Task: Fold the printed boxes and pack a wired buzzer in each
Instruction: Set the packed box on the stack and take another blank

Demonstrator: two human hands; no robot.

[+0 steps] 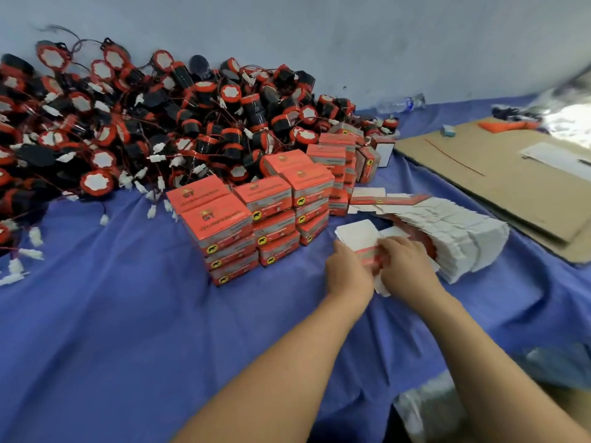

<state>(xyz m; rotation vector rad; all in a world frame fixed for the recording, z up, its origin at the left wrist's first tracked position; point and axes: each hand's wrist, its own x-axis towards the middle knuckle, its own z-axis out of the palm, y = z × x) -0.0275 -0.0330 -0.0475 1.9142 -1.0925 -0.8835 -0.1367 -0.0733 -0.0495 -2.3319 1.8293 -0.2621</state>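
Across a wrinkled blue sheet (128, 314), backed by a pale grey-blue wall (319, 33), we list:

- One heap of wired buzzers (128, 116), black and red with white plugs, filling the far left up to the wall.
- Folded boxes (249, 219), red, stacked in rows just right of the heap.
- Flat box blanks (457, 238), a leaning white-backed pile at right, near the stacks.
- Our left hand (348, 273) and right hand (406, 266), meeting just in front of that pile, fingers curled round one unfolded box (367, 254) held between them.
- Far right: a cardboard sheet (499, 174) lying flat, its near edge beside the blanks.
- A plastic bottle (403, 103) by the wall.

Open sheet runs from the stacks toward us on the left. A plastic bag (425, 407) sits near right, beside our right forearm.
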